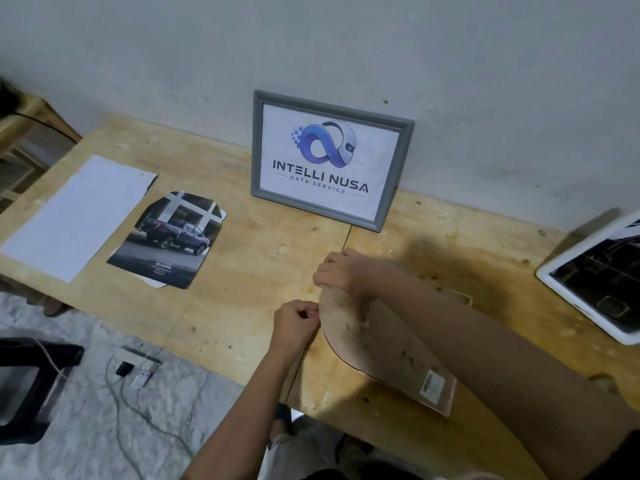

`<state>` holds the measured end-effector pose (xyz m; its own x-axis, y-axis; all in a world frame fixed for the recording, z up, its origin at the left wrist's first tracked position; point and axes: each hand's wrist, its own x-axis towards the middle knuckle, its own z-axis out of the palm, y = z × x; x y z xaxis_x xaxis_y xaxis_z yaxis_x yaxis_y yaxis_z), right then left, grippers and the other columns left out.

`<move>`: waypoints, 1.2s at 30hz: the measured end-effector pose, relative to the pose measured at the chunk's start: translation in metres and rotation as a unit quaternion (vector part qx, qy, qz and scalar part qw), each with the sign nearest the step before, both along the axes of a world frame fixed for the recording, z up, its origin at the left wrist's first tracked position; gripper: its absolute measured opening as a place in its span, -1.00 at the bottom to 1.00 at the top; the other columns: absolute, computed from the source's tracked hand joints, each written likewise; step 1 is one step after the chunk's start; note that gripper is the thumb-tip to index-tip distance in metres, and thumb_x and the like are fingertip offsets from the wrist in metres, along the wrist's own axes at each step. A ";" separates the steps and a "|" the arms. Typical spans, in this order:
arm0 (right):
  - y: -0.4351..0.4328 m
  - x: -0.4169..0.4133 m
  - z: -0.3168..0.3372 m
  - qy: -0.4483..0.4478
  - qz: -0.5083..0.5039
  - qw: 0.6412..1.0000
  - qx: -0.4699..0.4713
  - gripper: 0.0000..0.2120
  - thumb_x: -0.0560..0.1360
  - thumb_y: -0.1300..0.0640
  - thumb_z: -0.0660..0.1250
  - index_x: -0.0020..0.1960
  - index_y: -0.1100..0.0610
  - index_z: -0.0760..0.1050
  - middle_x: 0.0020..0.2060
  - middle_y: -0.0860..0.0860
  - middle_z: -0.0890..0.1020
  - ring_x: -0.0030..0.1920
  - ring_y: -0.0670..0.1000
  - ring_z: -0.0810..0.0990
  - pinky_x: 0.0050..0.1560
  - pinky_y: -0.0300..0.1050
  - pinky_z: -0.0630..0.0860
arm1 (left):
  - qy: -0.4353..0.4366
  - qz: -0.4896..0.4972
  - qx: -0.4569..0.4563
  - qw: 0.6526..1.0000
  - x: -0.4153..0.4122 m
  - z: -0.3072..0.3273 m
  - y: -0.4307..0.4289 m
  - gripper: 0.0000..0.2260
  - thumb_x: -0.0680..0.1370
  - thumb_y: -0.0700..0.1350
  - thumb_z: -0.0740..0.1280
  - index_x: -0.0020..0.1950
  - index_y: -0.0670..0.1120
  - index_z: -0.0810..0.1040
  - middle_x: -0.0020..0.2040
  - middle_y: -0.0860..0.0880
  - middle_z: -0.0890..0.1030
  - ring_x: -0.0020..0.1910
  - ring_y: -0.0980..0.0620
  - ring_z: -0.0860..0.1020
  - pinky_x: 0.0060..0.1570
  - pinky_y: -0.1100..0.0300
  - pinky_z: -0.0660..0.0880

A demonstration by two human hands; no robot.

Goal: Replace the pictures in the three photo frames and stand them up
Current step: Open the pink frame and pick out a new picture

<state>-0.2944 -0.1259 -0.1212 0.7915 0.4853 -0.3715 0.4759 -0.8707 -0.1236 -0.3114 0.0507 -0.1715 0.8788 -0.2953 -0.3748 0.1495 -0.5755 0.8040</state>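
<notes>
A grey frame [332,157] with a logo print stands upright against the wall. A second frame [388,344] lies face down on the wooden table [242,289], its brown arch-shaped backing up. My right hand [341,271] presses on the backing's rounded far end. At the left rim of that backing my left hand [294,320] pinches with closed fingers; what they grip is too small to tell. A white frame [595,275] lies at the right edge, dark picture showing. A truck photo [169,237] and a white sheet [76,216] lie at the left.
The wall runs right behind the table. To the left stands a wooden shelf [24,133]. On the floor below the table's near-left edge lie a power strip [136,363] with cables and a dark stool [31,386].
</notes>
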 end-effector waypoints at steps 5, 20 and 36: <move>-0.015 0.003 0.034 0.118 -0.109 0.987 0.025 -0.72 0.35 -0.02 0.37 -0.05 -0.19 0.31 -0.04 -0.08 0.41 0.08 0.05 0.32 0.17 0.06 0.26 | -0.045 0.009 0.009 0.999 -0.008 -0.002 -0.012 -0.89 0.44 -0.25 0.30 -0.28 -0.23 0.51 -0.34 -0.17 0.54 -0.33 -0.07 0.43 -0.33 0.15 0.33; -0.139 -0.122 0.029 -0.194 -0.795 0.325 0.473 -0.56 0.56 -0.06 0.22 0.26 0.25 0.41 0.13 0.14 0.52 0.13 0.16 0.50 0.02 -0.02 0.40 | -0.189 -0.052 0.075 0.978 -0.026 -0.014 0.003 -0.80 0.57 -0.14 0.23 0.16 -0.11 0.53 0.04 -0.02 0.53 -0.03 0.07 0.45 -0.09 0.19 0.45; -0.111 -0.142 -0.015 -0.170 -0.904 0.010 0.392 -0.56 0.55 0.23 0.18 0.42 0.22 0.25 0.30 0.14 0.44 0.24 0.12 0.47 0.15 -0.07 0.50 | -0.173 -0.024 0.058 0.983 -0.038 -0.022 0.061 -0.78 0.51 -0.19 0.34 0.15 -0.15 0.54 0.00 0.07 0.44 0.03 0.03 0.47 0.00 0.18 0.45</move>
